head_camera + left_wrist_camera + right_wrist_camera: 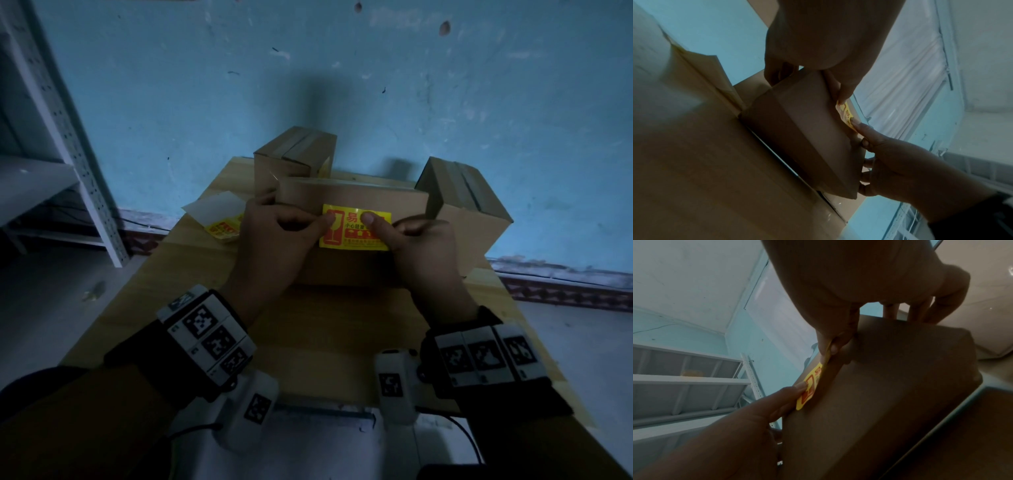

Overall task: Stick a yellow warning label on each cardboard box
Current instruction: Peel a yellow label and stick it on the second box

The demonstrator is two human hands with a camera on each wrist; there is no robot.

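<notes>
While the left hand (270,236) grips the near cardboard box (356,263) on the table (329,329) and thumbs down the yellow warning label (354,228) on its front face, the right hand (424,246) pinches the label's right end. Judged thin, limp, tacky: hold edges only.

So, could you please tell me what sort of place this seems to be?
Probably a small stockroom or packing area: taped cardboard boxes stand on a wooden table, a grey metal shelving rack stands alongside, and spare yellow labels lie ready.
</notes>
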